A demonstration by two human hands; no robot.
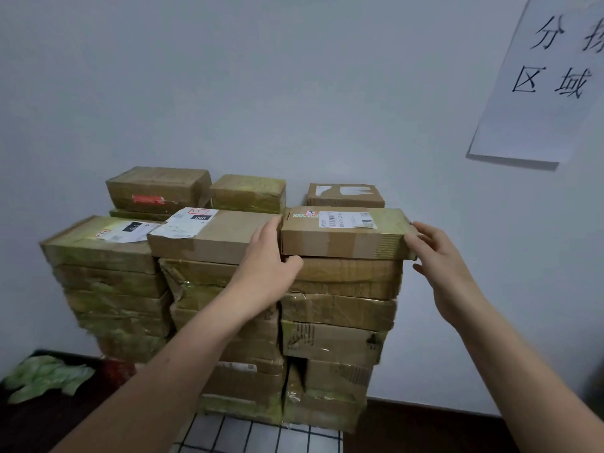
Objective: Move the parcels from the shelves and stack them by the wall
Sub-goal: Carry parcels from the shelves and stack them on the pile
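The flat cardboard parcel lies on top of the right-hand stack, level, with its long side facing the person. It is a shallow brown rectangular box, bound at its right end with yellowish glossy tape, and carries a white barcode label and a small red-and-white sticker on its lid.

The left hand stands against the parcel's left end, fingers straight and laid flat along that end, with the thumb lying under the lower front edge. The right hand is at the opposite end. Its fingers are loosely spread, their tips touch the taped right end, and the thumb hangs apart below. Neither hand closes around the box, which rests between them on the stack.

The stack under it is made of worn, creased cartons with torn tape. Just to its left stands a middle stack topped by a parcel labelled 060, and further left a parcel labelled 010 wrapped in greenish tape. Three smaller boxes sit behind, against the pale wall. A white paper sign with black handwritten characters hangs at the upper right. A black-and-white checked cloth lies on the dark floor before the stacks, and crumpled green plastic lies at the left.
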